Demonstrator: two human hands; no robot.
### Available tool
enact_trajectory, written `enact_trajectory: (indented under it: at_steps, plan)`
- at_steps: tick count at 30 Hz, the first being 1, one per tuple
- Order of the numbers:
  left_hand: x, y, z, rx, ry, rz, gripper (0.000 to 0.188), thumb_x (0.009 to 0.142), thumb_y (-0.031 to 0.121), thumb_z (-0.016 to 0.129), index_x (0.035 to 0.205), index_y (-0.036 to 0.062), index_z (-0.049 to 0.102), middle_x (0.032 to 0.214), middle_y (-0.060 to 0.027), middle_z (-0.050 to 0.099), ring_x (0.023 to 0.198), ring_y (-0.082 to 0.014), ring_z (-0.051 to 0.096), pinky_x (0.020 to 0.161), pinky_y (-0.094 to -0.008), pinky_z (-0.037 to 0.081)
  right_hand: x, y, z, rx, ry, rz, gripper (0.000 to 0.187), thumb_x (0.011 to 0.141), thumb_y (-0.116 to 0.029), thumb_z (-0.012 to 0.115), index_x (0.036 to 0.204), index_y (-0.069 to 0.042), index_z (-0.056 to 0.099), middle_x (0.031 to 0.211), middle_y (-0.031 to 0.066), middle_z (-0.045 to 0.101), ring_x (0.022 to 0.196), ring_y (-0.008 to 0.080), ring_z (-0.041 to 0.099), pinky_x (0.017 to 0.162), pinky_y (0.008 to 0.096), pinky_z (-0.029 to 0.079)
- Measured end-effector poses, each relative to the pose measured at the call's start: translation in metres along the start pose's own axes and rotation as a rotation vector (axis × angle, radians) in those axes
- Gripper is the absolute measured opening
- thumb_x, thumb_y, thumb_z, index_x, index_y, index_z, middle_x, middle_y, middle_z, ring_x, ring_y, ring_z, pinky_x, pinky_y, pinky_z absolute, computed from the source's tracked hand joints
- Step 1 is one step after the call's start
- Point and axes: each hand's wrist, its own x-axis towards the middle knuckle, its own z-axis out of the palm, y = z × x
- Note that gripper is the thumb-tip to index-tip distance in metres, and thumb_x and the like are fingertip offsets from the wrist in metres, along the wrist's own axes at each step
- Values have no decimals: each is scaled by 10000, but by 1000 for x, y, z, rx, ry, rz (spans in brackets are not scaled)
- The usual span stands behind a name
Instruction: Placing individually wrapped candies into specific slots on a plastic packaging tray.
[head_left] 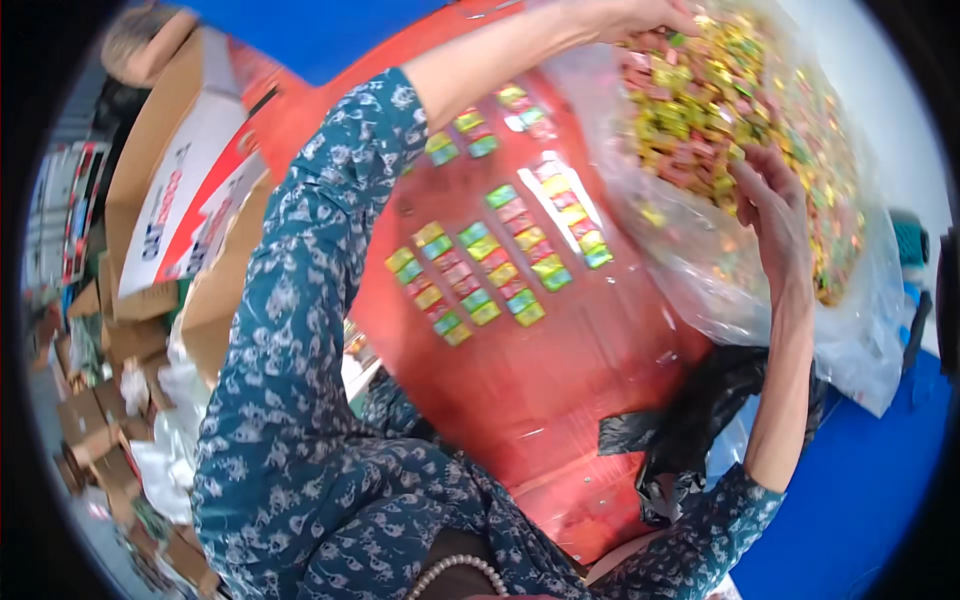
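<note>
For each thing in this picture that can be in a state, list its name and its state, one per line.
clear plastic bag: open, full of wrapped candies
left hand: reaching into the bag
right hand: fingers spread against the bag
small packets: laid in rows on the red surface
black bag: crumpled
cardboard box: tilted

Head-worn fisheye, looking down

It faces the red table (560, 380) at close range, tilted, with forearms entering from below.
</note>
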Motion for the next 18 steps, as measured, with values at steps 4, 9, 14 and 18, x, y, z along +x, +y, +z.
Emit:
enact_trajectory:
  at_steps: [4, 9, 14, 18]
  plan:
    - [-131, 87, -20, 11, 350, -239, 196, 888, 216, 608, 823, 33, 637, 628, -8, 544, 513, -56, 476, 434, -187, 372, -20, -17, 80, 0, -165, -56, 202, 839, -102, 631, 1010, -9, 582, 676, -39, 508, 542, 21, 430, 452, 192, 308]
    - [-276, 71, -129, -374, 350, -451, 279, 873, 268, 635, 1003, 21, 639, 784, 9, 610, 525, 4, 446, 397, -122, 299, -20, -30, 192, -7, -397, -183, 203, 806, -85, 665, 981, -12, 592, 775, -22, 553, 706, 49, 491, 594, 218, 397]
    - [-371, 41, -171, -3, 643, -511, 253, 805, 227, 720, 965, 43, 654, 730, 26, 599, 499, -11, 468, 405, -127, 301, 8, -39, 302, -14, -469, -257, 237, 761, -64, 700, 953, 28, 595, 771, 59, 628, 730, 111, 587, 625, 263, 463]
    - [-395, 24, -175, 105, 719, -574, 217, 799, 189, 720, 957, 55, 652, 712, 33, 606, 516, -20, 509, 434, -147, 350, 18, -52, 366, -162, -306, -395, 255, 734, -41, 707, 949, 41, 597, 796, 136, 653, 729, 206, 636, 653, 330, 494]
